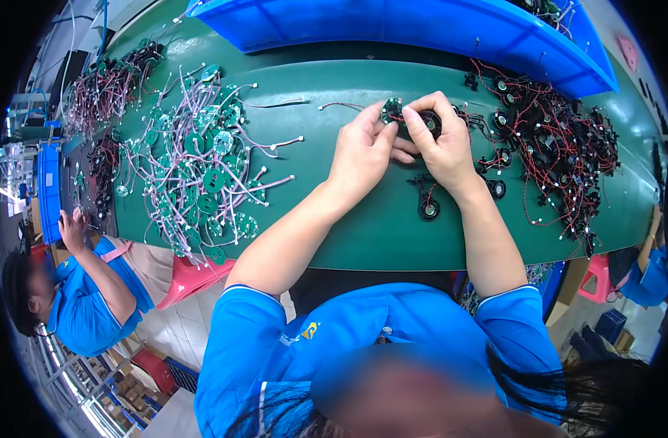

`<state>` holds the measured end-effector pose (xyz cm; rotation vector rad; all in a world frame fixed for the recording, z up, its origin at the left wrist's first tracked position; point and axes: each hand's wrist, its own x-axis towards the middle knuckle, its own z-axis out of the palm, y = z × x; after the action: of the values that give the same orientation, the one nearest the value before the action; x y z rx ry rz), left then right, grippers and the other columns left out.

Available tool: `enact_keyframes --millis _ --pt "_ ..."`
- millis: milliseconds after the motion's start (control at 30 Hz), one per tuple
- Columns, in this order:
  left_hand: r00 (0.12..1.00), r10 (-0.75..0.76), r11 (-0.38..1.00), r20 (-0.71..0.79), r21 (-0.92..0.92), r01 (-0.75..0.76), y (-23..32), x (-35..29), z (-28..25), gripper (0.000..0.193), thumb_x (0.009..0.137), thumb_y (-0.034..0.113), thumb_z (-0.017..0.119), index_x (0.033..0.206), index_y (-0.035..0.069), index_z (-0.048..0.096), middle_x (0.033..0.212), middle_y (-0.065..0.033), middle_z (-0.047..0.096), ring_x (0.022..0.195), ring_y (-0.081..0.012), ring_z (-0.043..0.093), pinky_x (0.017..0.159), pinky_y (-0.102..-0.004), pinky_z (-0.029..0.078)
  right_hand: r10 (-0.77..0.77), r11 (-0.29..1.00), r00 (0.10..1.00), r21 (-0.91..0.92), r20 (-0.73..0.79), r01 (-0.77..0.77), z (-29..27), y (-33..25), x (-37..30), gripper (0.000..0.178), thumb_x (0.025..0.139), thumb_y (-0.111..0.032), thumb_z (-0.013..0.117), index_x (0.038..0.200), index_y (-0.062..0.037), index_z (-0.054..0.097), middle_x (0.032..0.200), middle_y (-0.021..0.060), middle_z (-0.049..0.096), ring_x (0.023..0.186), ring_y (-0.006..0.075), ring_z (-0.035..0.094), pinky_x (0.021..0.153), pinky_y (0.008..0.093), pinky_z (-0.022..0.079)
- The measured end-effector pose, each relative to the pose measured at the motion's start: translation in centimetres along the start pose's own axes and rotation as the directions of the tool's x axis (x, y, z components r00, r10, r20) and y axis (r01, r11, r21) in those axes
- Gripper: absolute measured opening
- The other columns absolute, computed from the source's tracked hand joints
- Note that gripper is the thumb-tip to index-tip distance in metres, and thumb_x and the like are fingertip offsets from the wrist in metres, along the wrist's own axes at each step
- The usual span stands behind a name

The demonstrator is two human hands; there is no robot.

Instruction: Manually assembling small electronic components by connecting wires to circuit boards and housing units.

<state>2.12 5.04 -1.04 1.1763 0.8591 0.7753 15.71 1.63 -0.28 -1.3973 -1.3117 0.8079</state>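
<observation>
Above the green bench my left hand (362,146) is closed, pinching a small round green circuit board (392,109) between thumb and fingers. A thin wire with a white plug trails from it to the left. Close beside it, my right hand (445,142) is closed around a black round part like a small speaker (430,124), with its thumb near the board. Whether the two parts are joined cannot be seen. Just below my right hand lies a loose black speaker part (428,207), and another (497,188) sits beside my right wrist.
Green boards with pale wires (206,157) are heaped at left. Black parts with red wires (560,146) pile up at right. Behind stands a long blue bin (421,33) on the green table (378,241). A co-worker in a blue shirt (93,314) works at far left, another person (648,274) at far right.
</observation>
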Motion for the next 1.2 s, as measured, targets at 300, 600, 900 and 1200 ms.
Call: enact_keyframes --millis 300,600,900,1200 --pt "0.964 0.264 0.886 -0.039 0.405 -0.226 1.0 -1.4 0.8 0.030 0.085 -0.005 0.044 0.115 -0.008 0.044 0.067 -0.0137 0.061 0.058 -0.0201 0.065 0.049 -0.0247 0.052 0.009 0.993 0.999 0.121 -0.034 -0.005 0.4 -0.7 -0.1 0.011 0.085 -0.015 0.057 0.086 -0.0045 0.053 0.072 0.0016 0.052 0.059 0.0094 0.042 0.055 0.0214 0.036" --pt "0.981 0.168 0.945 -0.095 0.298 -0.132 1.4 -2.4 -0.5 0.032 0.085 -0.004 0.047 0.117 -0.008 0.045 0.068 -0.0136 0.062 0.058 -0.0172 0.064 0.047 -0.0236 0.050 0.009 1.000 0.992 -0.007 0.128 -0.008 0.6 -2.0 0.1 0.007 0.085 -0.011 0.055 0.084 -0.0044 0.053 0.072 0.0016 0.051 0.062 0.0099 0.043 0.059 0.0218 0.037" --pt "0.899 0.437 0.810 -0.019 0.442 -0.385 0.6 -5.8 -0.7 0.037 0.075 -0.002 0.052 0.111 0.000 0.052 0.070 -0.0145 0.063 0.055 -0.0300 0.059 0.049 -0.0376 0.046 -0.093 0.996 0.996 0.004 0.014 0.093 1.7 -3.1 -5.0 0.009 0.092 -0.013 0.050 0.095 -0.0046 0.050 0.072 0.0030 0.050 0.050 0.0056 0.040 0.046 0.0179 0.033" --pt "0.890 0.449 0.865 -0.075 0.286 -0.412 -1.3 -6.5 -1.0 0.041 0.073 0.002 0.057 0.113 -0.001 0.050 0.072 -0.0140 0.063 0.060 -0.0331 0.060 0.052 -0.0381 0.045 -0.096 0.992 0.995 -0.081 0.039 0.099 3.2 -3.3 -5.9 0.012 0.094 -0.016 0.046 0.100 -0.0050 0.049 0.075 0.0021 0.048 0.053 0.0055 0.039 0.049 0.0176 0.034"
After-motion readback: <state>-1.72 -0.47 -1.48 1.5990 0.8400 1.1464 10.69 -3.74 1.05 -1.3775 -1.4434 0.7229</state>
